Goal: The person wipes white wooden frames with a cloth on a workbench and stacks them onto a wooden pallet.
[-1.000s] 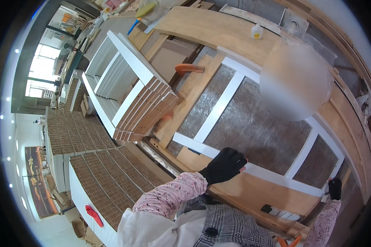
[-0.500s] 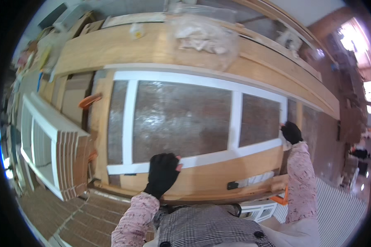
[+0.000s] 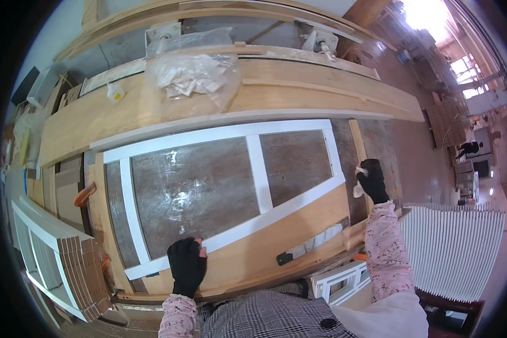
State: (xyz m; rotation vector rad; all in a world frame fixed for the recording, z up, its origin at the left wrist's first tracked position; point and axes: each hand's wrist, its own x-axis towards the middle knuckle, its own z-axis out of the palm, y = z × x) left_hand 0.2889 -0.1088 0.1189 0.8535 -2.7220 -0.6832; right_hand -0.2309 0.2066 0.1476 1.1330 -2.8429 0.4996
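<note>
A white rectangular frame with two crossbars lies flat on the workbench, tilted up toward the right. My left hand, in a black fingerless glove, is closed at the frame's near rail, with bare fingertips against its edge. Just off the frame's right end is my right hand, gloved the same way. Its fingers are curled around a small white wad, probably cloth, mostly hidden by the hand. A black-handled tool with a pale wrapped blade rests on the board near me.
Stacked white frames with cardboard stand at the left, beside an orange clamp. Across the bench lie a clear bag of white rags and a small white bottle. White ribbed stacked pieces are at the right.
The whole view has shifted and turned, so the bench sits further left and lower. My right hand has come away from the frame's right end; my left hand stays at the near rail.
</note>
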